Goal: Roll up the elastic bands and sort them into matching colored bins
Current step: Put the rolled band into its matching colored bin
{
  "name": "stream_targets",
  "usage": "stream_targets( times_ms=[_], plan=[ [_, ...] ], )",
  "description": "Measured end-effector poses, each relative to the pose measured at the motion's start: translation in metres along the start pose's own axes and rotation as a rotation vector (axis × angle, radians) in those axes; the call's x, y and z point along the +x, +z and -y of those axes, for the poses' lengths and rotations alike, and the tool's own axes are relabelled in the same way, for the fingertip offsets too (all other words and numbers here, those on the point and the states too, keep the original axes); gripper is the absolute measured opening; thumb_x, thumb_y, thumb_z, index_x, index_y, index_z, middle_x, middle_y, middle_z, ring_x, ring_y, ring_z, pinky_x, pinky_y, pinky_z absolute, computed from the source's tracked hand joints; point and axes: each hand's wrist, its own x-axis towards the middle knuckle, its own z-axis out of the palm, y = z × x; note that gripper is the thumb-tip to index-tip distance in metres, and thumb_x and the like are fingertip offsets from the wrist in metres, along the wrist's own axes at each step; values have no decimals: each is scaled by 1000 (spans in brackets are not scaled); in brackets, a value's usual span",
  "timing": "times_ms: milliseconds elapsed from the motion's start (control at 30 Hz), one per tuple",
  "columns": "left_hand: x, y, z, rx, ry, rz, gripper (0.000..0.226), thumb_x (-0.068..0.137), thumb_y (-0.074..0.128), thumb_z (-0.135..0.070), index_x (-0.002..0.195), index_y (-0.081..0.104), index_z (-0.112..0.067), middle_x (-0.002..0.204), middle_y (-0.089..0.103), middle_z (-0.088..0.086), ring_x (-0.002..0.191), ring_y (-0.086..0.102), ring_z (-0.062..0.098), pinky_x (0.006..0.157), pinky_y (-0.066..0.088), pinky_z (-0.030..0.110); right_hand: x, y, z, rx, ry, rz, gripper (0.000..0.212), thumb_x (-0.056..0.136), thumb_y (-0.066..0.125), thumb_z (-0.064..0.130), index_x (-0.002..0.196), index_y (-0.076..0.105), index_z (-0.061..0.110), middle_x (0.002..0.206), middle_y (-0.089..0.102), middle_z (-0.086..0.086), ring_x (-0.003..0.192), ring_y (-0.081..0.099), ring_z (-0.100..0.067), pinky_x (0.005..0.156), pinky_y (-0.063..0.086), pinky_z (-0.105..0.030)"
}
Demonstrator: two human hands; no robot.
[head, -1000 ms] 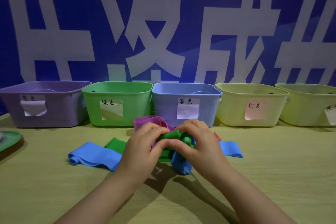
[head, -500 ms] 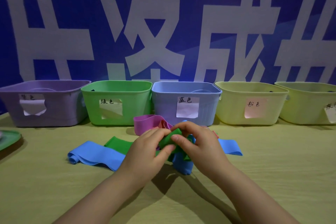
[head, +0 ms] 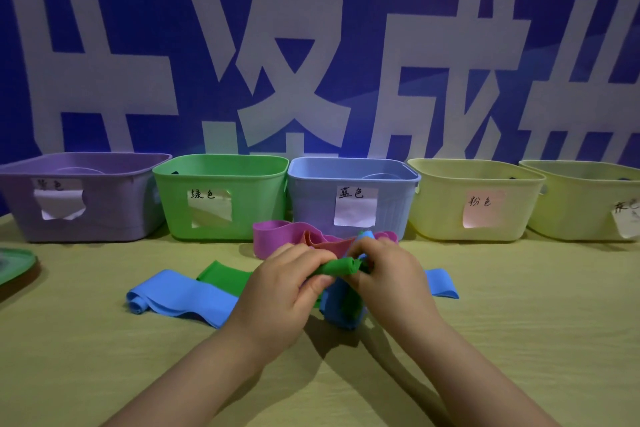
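A green band [head: 341, 267] is rolled into a tight tube at its near end, held just above the table. My left hand [head: 280, 291] grips the roll from the left, and my right hand [head: 388, 274] pinches its right end. The band's loose tail [head: 225, 276] lies flat to the left. A blue band [head: 180, 298] lies under it, with another blue piece [head: 341, 308] below my hands and a blue end [head: 441, 282] to the right. A purple band [head: 273, 236] and an orange-red band [head: 322, 241] lie behind. The green bin [head: 221, 198] stands at the back.
Along the back stand a purple bin [head: 79, 198], a blue bin [head: 353, 198] and two yellow-green bins [head: 474, 201], [head: 585, 201], each with a paper label. A green tray edge [head: 14, 263] shows at the far left. A blue banner wall rises behind the bins.
The green roll has grown longer and tighter between my fingers and sits slightly higher. My hands have shifted a little to the right.
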Motion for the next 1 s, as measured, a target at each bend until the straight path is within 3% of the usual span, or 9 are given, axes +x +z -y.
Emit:
stream_targets(
  times_ms=[133, 233, 400, 567, 633, 733, 833, 900, 1000],
  plan=[
    [0, -1, 0, 5, 28, 14, 17, 86, 46, -31, 101, 55, -29, 84, 59, -7, 80, 46, 4, 69, 36, 16, -1, -2, 0, 37, 36, 43, 27, 83, 56, 22, 105, 62, 38, 90, 62, 11, 90, 55, -13, 67, 34, -26],
    [0, 0, -1, 31, 46, 28, 17, 87, 46, -31, 101, 54, -28, 84, 61, -3, 80, 46, 7, 68, 36, 18, 0, -1, -1, 167, -14, 9, 37, 80, 55, 9, 109, 65, 31, 103, 65, 11, 99, 54, -8, 77, 40, -23],
    [-1, 3, 2, 71, 65, 72, 18, 86, 47, -31, 96, 59, -22, 81, 62, -3, 78, 44, 9, 72, 31, 10, 5, 2, -5, 474, 13, -34, 38, 84, 57, 2, 113, 63, 25, 102, 58, 19, 97, 54, 3, 77, 36, 2],
    [0, 1, 1, 66, 76, 115, 13, 86, 46, -32, 96, 53, -29, 76, 59, -5, 74, 43, 8, 67, 31, 16, 5, 9, -4, 834, -66, 108, 68, 79, 43, -24, 106, 54, 38, 122, 51, 19, 111, 53, 1, 92, 45, -16],
    [1, -2, 1, 61, 67, 120, 15, 85, 47, -32, 96, 57, -27, 77, 59, -6, 74, 43, 7, 66, 31, 15, 5, 5, -3, 887, -88, 149, 74, 74, 40, -28, 112, 54, 34, 130, 46, 17, 114, 46, 13, 88, 41, -8],
    [1, -4, 1, 59, 59, 118, 21, 84, 48, -31, 94, 63, -20, 77, 60, -6, 75, 42, 6, 65, 30, 14, 5, -3, -1, 996, -102, 186, 67, 70, 48, -19, 121, 50, 25, 137, 42, 9, 101, 49, 21, 81, 41, -5],
    [0, -3, 1, 78, 62, 145, 21, 84, 49, -33, 93, 63, -20, 76, 62, -5, 74, 43, 8, 68, 30, 12, 9, -6, -4, 1136, -3, 197, 60, 60, 52, 4, 115, 58, 28, 135, 48, -1, 106, 55, -2, 93, 44, -22],
    [-1, 0, 2, 100, 72, 172, 20, 83, 50, -34, 94, 61, -22, 79, 65, -3, 75, 47, 10, 71, 35, 18, 14, -6, -9, 1214, 155, 157, 49, 63, 58, 10, 106, 63, 33, 120, 59, -4, 112, 56, -11, 101, 42, -33],
    [-3, 2, 6, 148, 41, 194, 25, 82, 49, -37, 94, 64, -21, 83, 68, -3, 76, 57, 16, 73, 39, 27, 16, -3, -16, 946, 277, 28, 36, 78, 64, 6, 103, 62, 31, 99, 64, 6, 98, 60, -10, 91, 46, -29]
  ],
)
